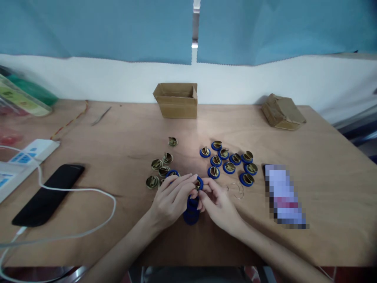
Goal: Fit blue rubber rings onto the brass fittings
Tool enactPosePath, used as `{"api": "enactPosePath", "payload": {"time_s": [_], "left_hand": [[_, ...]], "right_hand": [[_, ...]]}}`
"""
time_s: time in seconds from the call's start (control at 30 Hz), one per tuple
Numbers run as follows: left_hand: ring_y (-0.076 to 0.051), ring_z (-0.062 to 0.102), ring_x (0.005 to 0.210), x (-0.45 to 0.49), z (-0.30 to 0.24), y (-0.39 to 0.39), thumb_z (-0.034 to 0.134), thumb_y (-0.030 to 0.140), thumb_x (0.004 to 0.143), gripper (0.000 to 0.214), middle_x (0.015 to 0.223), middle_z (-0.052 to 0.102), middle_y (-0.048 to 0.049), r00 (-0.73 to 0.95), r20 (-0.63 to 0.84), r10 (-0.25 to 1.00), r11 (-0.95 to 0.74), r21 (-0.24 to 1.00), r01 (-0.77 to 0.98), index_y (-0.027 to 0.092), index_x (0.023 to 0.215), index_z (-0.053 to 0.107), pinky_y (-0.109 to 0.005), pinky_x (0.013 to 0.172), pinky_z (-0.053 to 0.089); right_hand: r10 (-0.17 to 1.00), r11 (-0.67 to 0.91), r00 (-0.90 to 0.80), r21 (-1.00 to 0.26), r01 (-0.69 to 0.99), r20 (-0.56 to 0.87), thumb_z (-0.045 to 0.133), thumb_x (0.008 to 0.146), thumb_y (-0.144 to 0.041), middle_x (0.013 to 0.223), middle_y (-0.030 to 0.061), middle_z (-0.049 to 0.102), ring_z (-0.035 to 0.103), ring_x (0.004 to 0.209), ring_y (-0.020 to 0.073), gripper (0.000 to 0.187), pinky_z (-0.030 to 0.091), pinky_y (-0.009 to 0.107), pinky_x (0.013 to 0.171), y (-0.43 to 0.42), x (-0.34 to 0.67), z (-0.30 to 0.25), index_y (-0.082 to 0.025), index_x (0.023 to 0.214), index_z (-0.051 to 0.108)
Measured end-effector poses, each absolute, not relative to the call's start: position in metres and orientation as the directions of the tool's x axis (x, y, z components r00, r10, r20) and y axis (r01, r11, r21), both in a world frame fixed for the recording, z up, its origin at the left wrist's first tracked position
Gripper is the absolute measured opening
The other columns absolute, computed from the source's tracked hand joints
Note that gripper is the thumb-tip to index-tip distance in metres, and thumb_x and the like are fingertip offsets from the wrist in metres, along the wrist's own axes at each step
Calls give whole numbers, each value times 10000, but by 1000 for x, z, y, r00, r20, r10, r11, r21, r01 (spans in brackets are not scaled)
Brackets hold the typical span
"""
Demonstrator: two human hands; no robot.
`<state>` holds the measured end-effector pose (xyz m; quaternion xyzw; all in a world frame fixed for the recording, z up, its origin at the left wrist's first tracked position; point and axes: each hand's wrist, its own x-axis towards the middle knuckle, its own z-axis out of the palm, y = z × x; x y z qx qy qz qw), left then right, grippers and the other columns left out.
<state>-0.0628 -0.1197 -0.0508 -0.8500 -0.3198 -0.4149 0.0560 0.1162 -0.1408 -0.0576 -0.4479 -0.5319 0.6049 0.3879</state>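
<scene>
My left hand (173,200) and my right hand (220,202) meet near the front middle of the table. Between their fingertips they pinch a blue ring (200,183) with a brass-coloured piece inside, partly hidden by the fingers. Below it, more blue rings (191,217) lie partly under my hands. Several round brass pieces (157,164) with raised clips sit left of centre, some covered by my left hand. Beyond my right hand are several like brass pieces seated in blue rings (229,168). Thin pale loops (237,191) lie beside my right hand.
An open cardboard box (178,107) stands at the back, with a crumpled cardboard box (282,112) farther right. A black phone (48,196), white cable (113,208) and power strip (38,151) occupy the left. Another phone (284,196), screen blurred, lies right.
</scene>
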Motion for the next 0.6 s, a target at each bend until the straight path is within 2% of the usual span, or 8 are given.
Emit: {"api": "enactPosePath", "payload": {"time_s": [0.23,0.6], "left_hand": [[-209,782,942,-59,-48,-120,514,64,990,119,997,810,-133,427,735,527,-775,209,597,124,1010,615,-332,872,518],[-208,778,884,-57,-46,-118,500,89,999,108,945,805,-121,419,732,537,-772,227,594,135,1015,596,-340,844,527]], "right_hand": [[938,-200,-296,-979,-38,-180,552,943,-256,749,-30,582,564,637,109,75,505,231,609,-142,114,-53,-202,993,567],[927,-231,-311,-972,-30,-210,533,960,-257,793,-14,622,569,629,104,95,502,212,566,-144,116,-59,-201,1027,570]]}}
